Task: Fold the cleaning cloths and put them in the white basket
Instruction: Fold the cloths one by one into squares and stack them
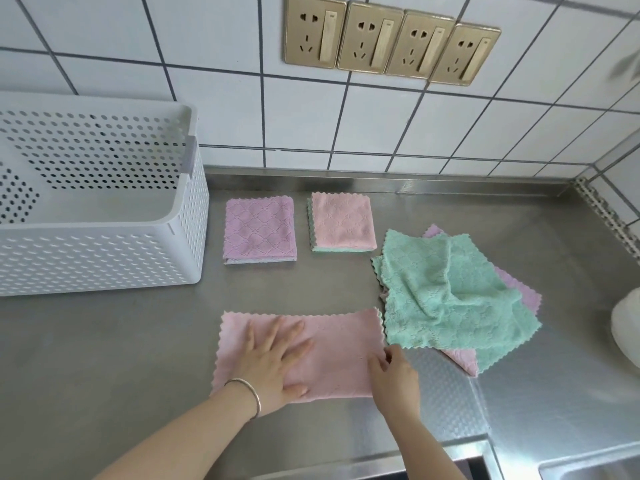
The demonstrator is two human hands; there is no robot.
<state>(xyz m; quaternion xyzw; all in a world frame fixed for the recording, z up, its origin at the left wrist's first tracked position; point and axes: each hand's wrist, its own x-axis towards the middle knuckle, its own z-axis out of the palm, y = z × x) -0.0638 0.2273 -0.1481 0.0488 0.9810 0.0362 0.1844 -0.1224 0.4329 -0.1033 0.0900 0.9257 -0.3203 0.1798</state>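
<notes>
Bare forearms, a thin silver bangle (250,393) on the left wrist

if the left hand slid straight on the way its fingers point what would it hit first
Probably the folded pink cloth near the wall. The left hand lies flat on the half-folded pink cloth, fingers aimed up and slightly right; bare steel counter comes first.

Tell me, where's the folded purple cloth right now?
The folded purple cloth lies on the steel counter, between the white basket on its left and the folded pink cloth.
</notes>
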